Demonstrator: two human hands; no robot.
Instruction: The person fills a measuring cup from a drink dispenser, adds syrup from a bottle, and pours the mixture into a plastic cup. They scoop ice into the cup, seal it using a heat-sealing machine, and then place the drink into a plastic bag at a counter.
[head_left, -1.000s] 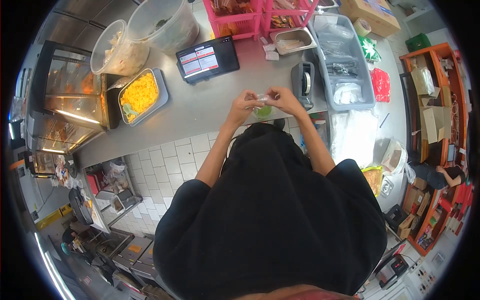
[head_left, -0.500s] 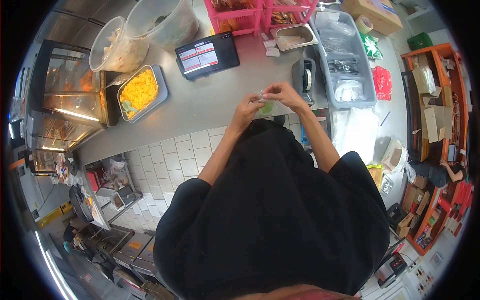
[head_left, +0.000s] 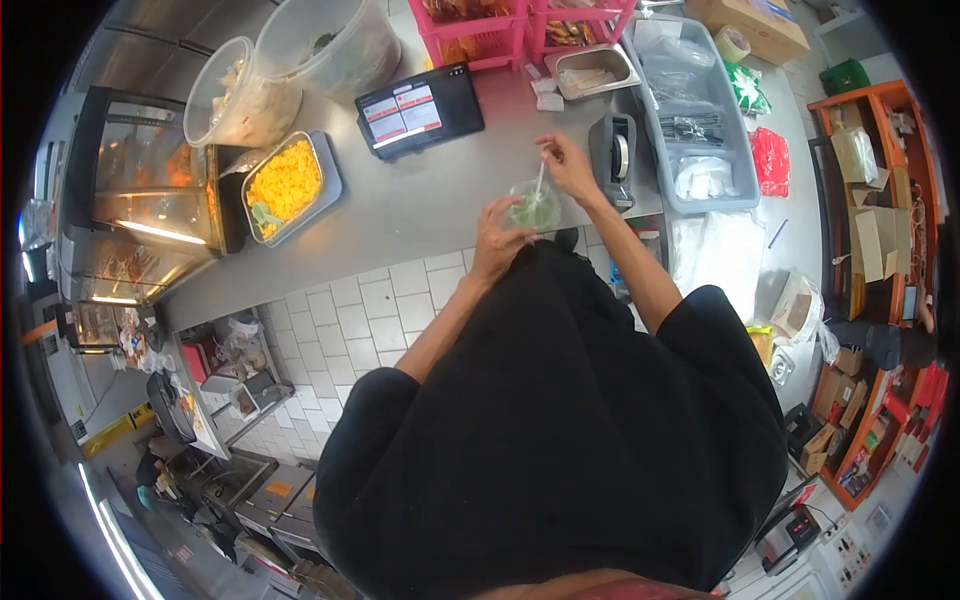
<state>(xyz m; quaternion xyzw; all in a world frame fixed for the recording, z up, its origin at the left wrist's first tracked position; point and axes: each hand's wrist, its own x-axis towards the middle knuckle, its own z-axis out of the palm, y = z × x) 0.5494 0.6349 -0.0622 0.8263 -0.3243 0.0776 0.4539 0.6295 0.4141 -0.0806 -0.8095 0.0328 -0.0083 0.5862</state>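
Note:
A clear plastic bag with something green inside [head_left: 538,208] is near the counter's front edge. My left hand [head_left: 497,232] holds its left side, fingers wrapped round it. My right hand [head_left: 568,166] is just above and right of the bag, its fingers pinched on a thin whitish strip [head_left: 542,173] that runs down to the bag's top. Whether the strip is part of the bag or a separate piece, I cannot tell. A dark tape dispenser [head_left: 612,160] stands right of my right hand.
On the steel counter [head_left: 420,200] are a tablet [head_left: 420,110], a tray of yellow food [head_left: 285,190], two plastic tubs, pink baskets [head_left: 480,45] and a metal tray [head_left: 595,72]. A grey bin of packets [head_left: 700,125] is at the right. Another person stands at the far right.
My hands have moved apart; my right hand rose up and right, drawing the whitish strip upward. More of the green-filled bag shows now. The view has shifted slightly.

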